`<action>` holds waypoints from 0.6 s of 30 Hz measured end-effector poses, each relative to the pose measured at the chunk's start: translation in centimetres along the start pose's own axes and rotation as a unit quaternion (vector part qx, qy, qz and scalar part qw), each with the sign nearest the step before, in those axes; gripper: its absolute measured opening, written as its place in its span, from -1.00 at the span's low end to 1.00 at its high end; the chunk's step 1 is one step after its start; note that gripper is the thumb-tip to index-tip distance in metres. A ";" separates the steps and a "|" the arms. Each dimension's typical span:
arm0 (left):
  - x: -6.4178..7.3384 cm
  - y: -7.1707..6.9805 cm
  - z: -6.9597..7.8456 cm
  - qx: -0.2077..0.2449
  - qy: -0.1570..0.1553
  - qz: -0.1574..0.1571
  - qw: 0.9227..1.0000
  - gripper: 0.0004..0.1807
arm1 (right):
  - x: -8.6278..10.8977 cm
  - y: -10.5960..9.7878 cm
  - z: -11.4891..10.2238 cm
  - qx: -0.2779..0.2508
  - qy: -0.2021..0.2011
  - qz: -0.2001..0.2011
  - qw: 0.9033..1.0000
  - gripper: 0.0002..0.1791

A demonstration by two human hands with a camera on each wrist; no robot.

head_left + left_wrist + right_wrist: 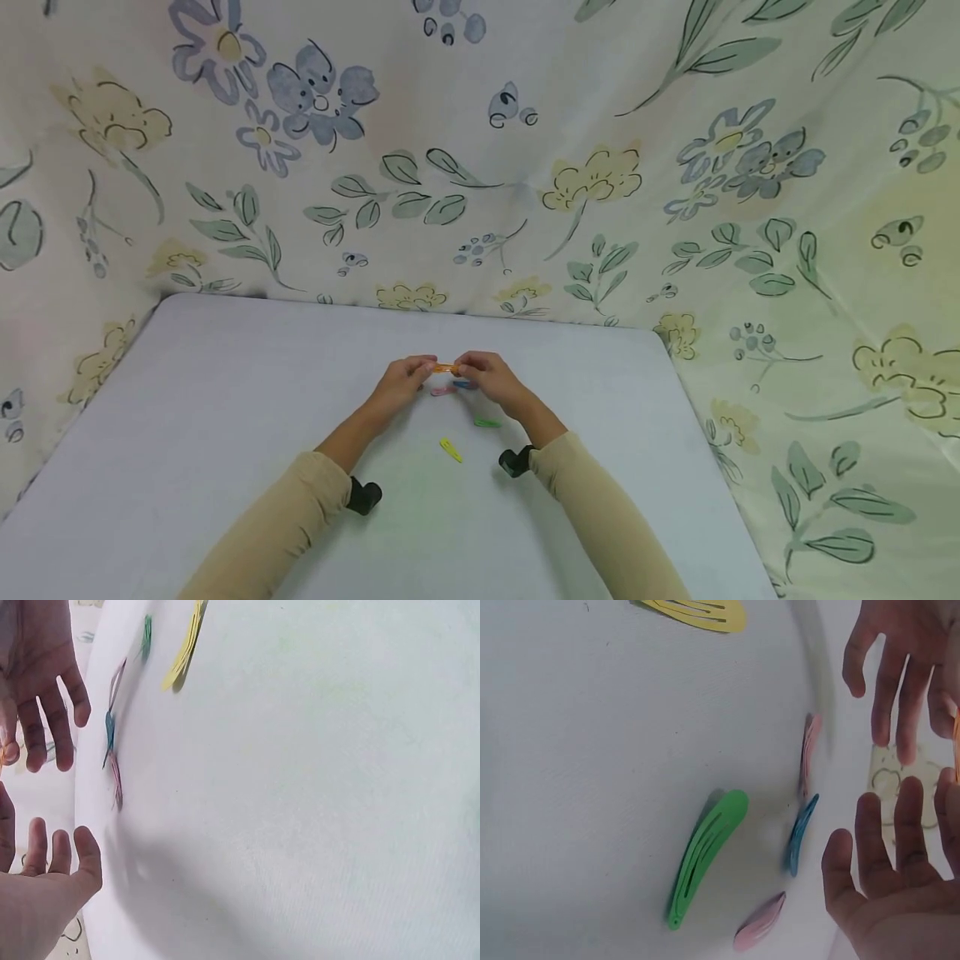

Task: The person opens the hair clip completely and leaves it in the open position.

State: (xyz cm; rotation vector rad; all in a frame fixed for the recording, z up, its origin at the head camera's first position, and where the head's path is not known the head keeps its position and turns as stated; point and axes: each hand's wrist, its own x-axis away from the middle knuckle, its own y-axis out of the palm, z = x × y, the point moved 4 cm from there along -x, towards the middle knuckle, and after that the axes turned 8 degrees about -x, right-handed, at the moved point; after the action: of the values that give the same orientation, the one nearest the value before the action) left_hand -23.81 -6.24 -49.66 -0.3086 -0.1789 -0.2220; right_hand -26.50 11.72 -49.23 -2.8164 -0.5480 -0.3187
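Observation:
Both hands are raised above the far part of the table, holding an orange snap hair clip [446, 368] between them. My left hand [401, 385] pinches its left end with thumb and forefinger, and my right hand [491, 379] pinches the right end. The other fingers of both hands are spread. Just below lie a pink hair clip [808, 754] and a blue hair clip [802, 834], end to end. A second pink clip [760, 922] is near the blue one. Closer to me lie a green hair clip [487, 423] and a yellow hair clip [452, 451].
The white table [247, 400] extends out on both sides of the arms. Behind it hangs a floral cloth [465, 242], meeting the table's back edge. Black wrist cameras are strapped at both cuffs, the left camera [365, 497] and the right camera [515, 462].

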 end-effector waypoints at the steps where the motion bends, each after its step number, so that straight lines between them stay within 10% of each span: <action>1: 0.0 0.1 0.0 0.006 -0.005 -0.002 1.000 -0.54 | 0.1 -0.1 0.1 -0.005 0.003 0.000 1.000 -0.79; 18: -0.1 0.3 0.2 0.081 -0.040 -0.016 0.996 -0.55 | 0.5 -0.9 -0.2 -0.046 0.038 -0.001 0.998 -0.75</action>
State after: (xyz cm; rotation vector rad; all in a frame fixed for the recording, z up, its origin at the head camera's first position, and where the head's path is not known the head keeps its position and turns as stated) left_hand -23.82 -5.86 -49.62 -0.1540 -0.2786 -0.2253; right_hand -26.46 12.68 -48.75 -2.8785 -0.5312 -0.4619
